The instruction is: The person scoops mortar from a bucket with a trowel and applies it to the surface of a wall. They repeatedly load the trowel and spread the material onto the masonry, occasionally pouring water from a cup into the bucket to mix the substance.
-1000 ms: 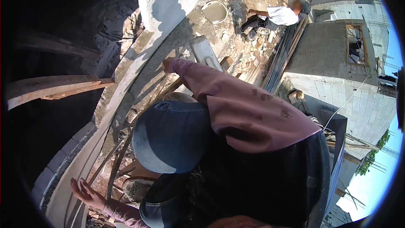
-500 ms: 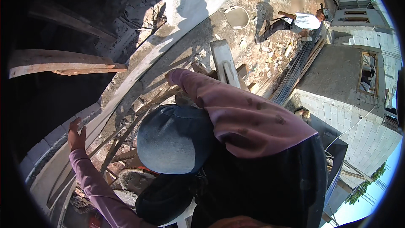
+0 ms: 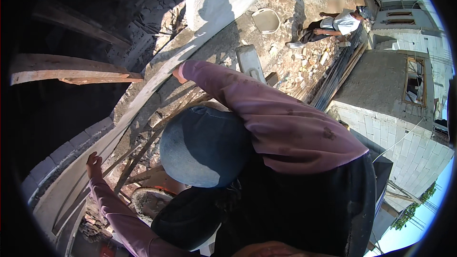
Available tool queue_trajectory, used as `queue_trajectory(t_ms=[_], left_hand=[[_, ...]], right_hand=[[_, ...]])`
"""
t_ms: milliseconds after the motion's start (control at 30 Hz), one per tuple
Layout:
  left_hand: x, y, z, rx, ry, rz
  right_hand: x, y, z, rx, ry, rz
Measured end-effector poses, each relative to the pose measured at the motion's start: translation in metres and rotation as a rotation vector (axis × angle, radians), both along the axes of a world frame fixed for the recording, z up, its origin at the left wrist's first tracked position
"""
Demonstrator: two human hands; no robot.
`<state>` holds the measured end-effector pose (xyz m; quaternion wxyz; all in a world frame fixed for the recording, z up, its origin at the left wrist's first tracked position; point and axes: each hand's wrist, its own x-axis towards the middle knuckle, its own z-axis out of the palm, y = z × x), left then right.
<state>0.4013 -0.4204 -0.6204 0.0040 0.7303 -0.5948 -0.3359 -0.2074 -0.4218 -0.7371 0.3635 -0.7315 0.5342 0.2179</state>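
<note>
My left hand (image 3: pixel 94 165), in a dusty pink sleeve, is over the long curved plank (image 3: pixel 108 139) at the lower left. Its fingers are loosely bent and apart, and nothing shows in them. Farther up, my right hand (image 3: pixel 180 73) is at the edge of the same pale strip, just below the plastered wall. Its fingers are mostly hidden, so what they hold, if anything, does not show. My bent knee (image 3: pixel 202 147) in blue denim lies between the two arms. Beyond my right sleeve is a grey mortar-stained board (image 3: pixel 250 62).
A person (image 3: pixel 340 23) in a white top stands on the rubble ground beside a pale basin (image 3: pixel 266 21). Wooden props (image 3: pixel 76 72) reach over the dark space at left. A mortar bucket (image 3: pixel 147 200) sits below my knee. Long bars (image 3: pixel 339 74) lie along the block house.
My right hand has moved left and up toward the wall's edge. My left hand has shifted slightly right and down, fingers more bent. The other person has turned and changed stance.
</note>
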Motion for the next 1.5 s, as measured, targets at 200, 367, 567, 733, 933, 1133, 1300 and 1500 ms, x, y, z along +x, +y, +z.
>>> queue_trajectory(t_ms=[200, 367, 567, 733, 933, 1133, 1300, 1500], left_hand=[[-0.017, -0.002, 0.0, 0.149, 0.044, 0.041], [-0.049, 0.006, 0.003, -0.023, 0.106, -0.031], [-0.075, -0.009, 0.053, -0.053, -0.263, -0.027], [-0.085, -0.014, 0.052, -0.14, -0.12, -0.107], [-0.07, -0.002, 0.041, -0.166, -0.036, -0.11], [-0.06, 0.004, 0.063, -0.12, -0.067, -0.115], [-0.06, 0.024, 0.086, -0.009, -0.048, -0.059], [-0.064, 0.04, 0.096, 0.095, 0.005, 0.057]], right_hand=[[0.051, -0.108, 0.108, -0.36, 0.085, 0.285], [0.133, -0.126, 0.196, -0.518, 0.099, 0.578], [0.209, -0.094, 0.202, -0.563, -0.032, 0.85], [0.199, -0.011, 0.128, -0.14, -0.309, 0.864], [0.186, 0.02, 0.066, -0.014, -0.157, 0.971], [0.19, 0.03, 0.024, 0.004, -0.049, 1.074], [0.201, 0.012, 0.01, -0.023, -0.003, 1.155], [0.223, 0.004, -0.003, -0.038, 0.038, 1.255]])
